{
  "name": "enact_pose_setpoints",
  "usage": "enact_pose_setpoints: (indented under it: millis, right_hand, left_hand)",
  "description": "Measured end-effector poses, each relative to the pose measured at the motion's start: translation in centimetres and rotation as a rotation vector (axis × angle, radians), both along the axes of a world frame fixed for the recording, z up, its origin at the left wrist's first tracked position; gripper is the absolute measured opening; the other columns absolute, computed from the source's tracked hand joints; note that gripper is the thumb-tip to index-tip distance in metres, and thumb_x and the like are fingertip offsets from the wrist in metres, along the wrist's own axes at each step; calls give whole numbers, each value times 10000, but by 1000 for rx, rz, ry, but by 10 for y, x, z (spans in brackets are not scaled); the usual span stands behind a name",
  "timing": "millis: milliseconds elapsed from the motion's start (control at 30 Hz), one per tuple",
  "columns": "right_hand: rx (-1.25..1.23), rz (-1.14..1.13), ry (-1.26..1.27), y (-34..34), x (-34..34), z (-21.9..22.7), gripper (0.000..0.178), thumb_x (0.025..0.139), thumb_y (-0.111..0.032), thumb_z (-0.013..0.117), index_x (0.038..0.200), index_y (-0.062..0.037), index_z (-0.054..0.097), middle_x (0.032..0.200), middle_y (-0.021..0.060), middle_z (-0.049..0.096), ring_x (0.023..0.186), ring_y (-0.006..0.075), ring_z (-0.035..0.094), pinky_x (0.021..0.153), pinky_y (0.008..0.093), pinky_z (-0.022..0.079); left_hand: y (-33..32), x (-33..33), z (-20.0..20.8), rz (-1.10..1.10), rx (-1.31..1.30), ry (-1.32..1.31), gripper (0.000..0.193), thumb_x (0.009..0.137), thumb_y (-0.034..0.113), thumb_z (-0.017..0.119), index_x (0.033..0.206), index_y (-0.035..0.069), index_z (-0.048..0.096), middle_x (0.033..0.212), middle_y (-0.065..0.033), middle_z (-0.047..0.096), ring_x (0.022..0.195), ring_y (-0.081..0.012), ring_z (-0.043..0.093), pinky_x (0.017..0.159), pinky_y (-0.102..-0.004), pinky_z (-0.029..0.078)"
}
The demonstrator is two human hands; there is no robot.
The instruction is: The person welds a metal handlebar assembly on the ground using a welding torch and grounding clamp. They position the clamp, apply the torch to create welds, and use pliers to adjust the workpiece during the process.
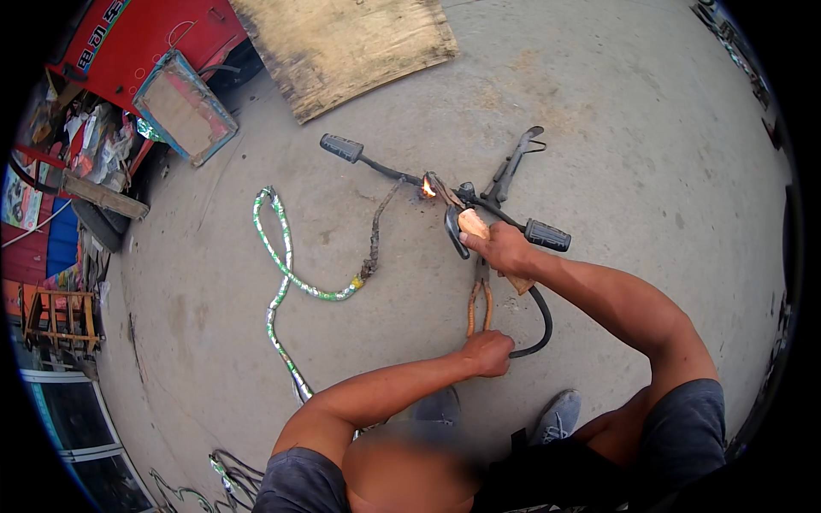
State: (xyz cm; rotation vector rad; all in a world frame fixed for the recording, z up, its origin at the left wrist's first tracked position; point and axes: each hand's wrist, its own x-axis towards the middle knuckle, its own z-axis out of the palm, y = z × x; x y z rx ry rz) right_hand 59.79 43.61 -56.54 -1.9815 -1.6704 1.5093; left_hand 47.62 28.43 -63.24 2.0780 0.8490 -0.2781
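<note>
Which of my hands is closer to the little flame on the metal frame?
Right. Your right hand holds the wooden-handled tool just below and right of the flame. Your left hand is much lower, gripping the black cable.

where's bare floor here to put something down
Bare concrete lies right of the metal frame out to the picture's edge, and between the wooden board and the frame. It is crowded around the flame, where the right hand works, near the left hand, and along the green cable.
</note>
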Motion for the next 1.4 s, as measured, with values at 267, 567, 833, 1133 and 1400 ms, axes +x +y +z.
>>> enact_pose_setpoints:
  millis: [267, 567, 833, 1133, 1400]
  right_hand:
    - [-27, 8, 5, 2, -1, -2, 754, 862, -643, 595, 799, 106, 637, 671, 175, 629, 531, 251, 647, 491, 386, 516]
    - [-29, 34, 1, 3, -3, 0, 752, 865, -643, 594, 805, 105, 641, 675, 179, 630, 548, 255, 649, 508, 389, 515]
    - [-51, 44, -14, 4, -3, 1, 753, 864, -648, 590, 831, 102, 641, 710, 184, 639, 603, 255, 665, 549, 382, 523]
    - [-85, 36, -34, 5, -5, 5, 748, 869, -649, 581, 787, 91, 653, 707, 195, 644, 627, 264, 678, 564, 388, 531]
    - [59, 10, -38, 3, -1, -9, 747, 865, -643, 589, 789, 98, 652, 714, 208, 654, 634, 285, 687, 578, 401, 534]
  left_hand:
    - [0, -1, -1, -8, -14, -1, 185, 708, 140, 593, 773, -14, 672, 831, -248, 666, 827, -427, 650, 745, -507, 521]
    - [-1, -2, -4, -3, -8, -2, 182, 704, 137, 593, 775, -10, 672, 832, -244, 667, 826, -425, 652, 750, -506, 523]
    - [1, -1, -3, -16, -6, 1, 183, 704, 138, 594, 781, -8, 674, 822, -243, 666, 814, -425, 653, 734, -510, 524]
    - [0, -2, -3, -8, -3, -11, 180, 698, 134, 596, 769, -14, 670, 815, -244, 664, 813, -425, 653, 726, -509, 524]
    - [0, -1, -5, -4, -8, -14, 178, 693, 134, 599, 767, -10, 671, 820, -245, 666, 817, -424, 653, 734, -508, 524]
